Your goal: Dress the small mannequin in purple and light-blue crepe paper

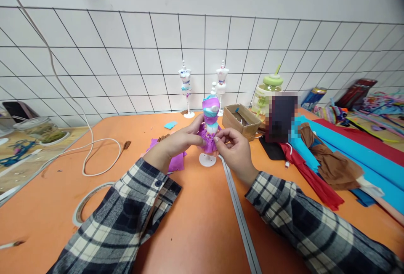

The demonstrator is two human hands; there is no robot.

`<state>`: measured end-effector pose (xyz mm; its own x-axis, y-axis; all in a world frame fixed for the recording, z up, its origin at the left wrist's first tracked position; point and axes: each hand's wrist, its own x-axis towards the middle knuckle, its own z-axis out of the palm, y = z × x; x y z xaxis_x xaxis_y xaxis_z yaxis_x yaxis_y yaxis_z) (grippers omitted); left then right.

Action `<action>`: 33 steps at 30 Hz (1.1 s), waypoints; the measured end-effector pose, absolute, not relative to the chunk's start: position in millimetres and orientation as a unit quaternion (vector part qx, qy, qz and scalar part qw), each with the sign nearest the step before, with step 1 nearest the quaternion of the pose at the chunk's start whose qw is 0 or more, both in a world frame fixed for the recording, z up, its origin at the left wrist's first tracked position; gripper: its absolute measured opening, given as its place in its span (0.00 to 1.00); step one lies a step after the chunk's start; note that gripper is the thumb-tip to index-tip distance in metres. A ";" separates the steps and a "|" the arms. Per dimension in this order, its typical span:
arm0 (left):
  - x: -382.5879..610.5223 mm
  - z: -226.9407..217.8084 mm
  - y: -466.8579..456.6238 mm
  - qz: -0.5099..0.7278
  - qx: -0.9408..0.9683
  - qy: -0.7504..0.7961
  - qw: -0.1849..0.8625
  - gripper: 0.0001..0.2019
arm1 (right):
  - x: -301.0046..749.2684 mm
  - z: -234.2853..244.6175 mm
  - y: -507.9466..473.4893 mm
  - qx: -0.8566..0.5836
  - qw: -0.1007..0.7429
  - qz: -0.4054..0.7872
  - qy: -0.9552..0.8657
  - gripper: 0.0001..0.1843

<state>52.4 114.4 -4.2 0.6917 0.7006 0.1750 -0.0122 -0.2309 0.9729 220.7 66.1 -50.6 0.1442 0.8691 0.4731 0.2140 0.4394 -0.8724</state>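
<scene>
A miniature dress form (211, 127) stands upright on its round white base (207, 160) in the middle of the orange table. It wears a purple and blue top (210, 105) and a gathered purple skirt (208, 140). My left hand (186, 139) is closed on the skirt from the left, its thumb on the front and its fingers behind, partly hidden. At the skirt's right side, my right hand (235, 145) pinches the purple cloth between thumb and forefinger. Behind my left wrist lie purple scraps (176, 163).
More dress forms (185, 81) stand by the tiled wall. A cardboard box (241, 120), a green-lidded bottle (272, 84) and a dark screen (282, 118) are back right. Coloured paper (356, 147) covers the right. A tape roll (78, 208), white cable (91, 156) and grey strips (238, 211) lie nearer.
</scene>
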 end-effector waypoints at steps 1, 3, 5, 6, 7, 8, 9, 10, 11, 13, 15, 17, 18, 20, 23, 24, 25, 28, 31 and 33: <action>53.2 -2.9 111.3 0.306 0.720 0.250 0.570 0.33 | 220.9 -50.8 66.2 -0.456 0.604 0.263 -0.598 0.05; 55.0 0.4 105.4 0.294 0.732 0.272 0.552 0.27 | 221.2 -51.3 66.4 -0.456 0.605 0.250 -0.603 0.05; 57.0 3.3 101.8 0.278 0.752 0.289 0.523 0.22 | 221.1 -51.8 66.3 -0.451 0.609 0.245 -0.604 0.05; 58.0 4.1 101.3 0.271 0.767 0.295 0.501 0.21 | 220.7 -52.2 66.3 -0.450 0.611 0.244 -0.603 0.05; 58.8 4.6 101.7 0.268 0.785 0.302 0.469 0.21 | 220.2 -52.5 66.4 -0.450 0.613 0.245 -0.602 0.05; 59.5 4.6 102.7 0.266 0.805 0.309 0.431 0.20 | 219.6 -52.8 66.6 -0.450 0.615 0.245 -0.599 0.05; 59.9 4.3 104.2 0.265 0.823 0.319 0.388 0.19 | 218.9 -53.2 67.0 -0.451 0.617 0.245 -0.596 0.05; 60.2 4.0 105.7 0.261 0.840 0.331 0.343 0.18 | 218.1 -53.5 67.6 -0.451 0.618 0.247 -0.594 0.05; 60.4 3.8 107.0 0.253 0.853 0.346 0.298 0.17 | 217.5 -54.0 68.3 -0.451 0.619 0.250 -0.592 0.06; 60.9 4.0 108.2 0.232 0.867 0.386 0.214 0.14 | 217.1 -55.1 69.6 -0.448 0.623 0.257 -0.588 0.07; 62.1 5.2 107.2 0.222 0.869 0.414 0.154 0.14 | 219.1 -56.6 69.4 -0.438 0.627 0.255 -0.592 0.07; 63.6 6.5 105.1 0.222 0.870 0.419 0.134 0.15 | 223.6 -59.1 67.1 -0.426 0.637 0.210 -0.607 0.05; 64.3 7.1 104.2 0.222 0.870 0.417 0.136 0.15 | 226.6 -60.8 65.2 -0.420 0.641 0.166 -0.621 0.05; 65.1 7.7 103.3 0.227 0.868 0.416 0.148 0.15 | 232.5 -65.1 61.6 -0.397 0.638 0.044 -0.658 0.07; 65.1 7.5 104.1 0.242 0.860 0.413 0.180 0.14 | 238.5 -73.1 60.2 -0.348 0.584 -0.125 -0.723 0.12; 64.9 7.2 104.5 0.248 0.857 0.406 0.197 0.14 | 239.5 -75.6 61.1 -0.341 0.560 -0.163 -0.738 0.14; 64.7 7.0 104.7 0.254 0.854 0.398 0.216 0.14 | 240.2 -77.9 62.4 -0.340 0.537 -0.192 -0.748 0.15; 64.1 7.2 103.7 0.284 0.836 0.377 0.280 0.17 | 242.2 -82.6 65.1 -0.343 0.500 -0.226 -0.762 0.14; 63.3 8.8 101.0 0.322 0.799 0.355 0.364 0.22 | 244.9 -85.7 60.8 -0.308 0.495 -0.219 -0.782 0.13; 62.3 10.3 99.4 0.340 0.765 0.342 0.426 0.25 | 246.8 -88.6 55.3 -0.287 0.477 -0.206 -0.805 0.13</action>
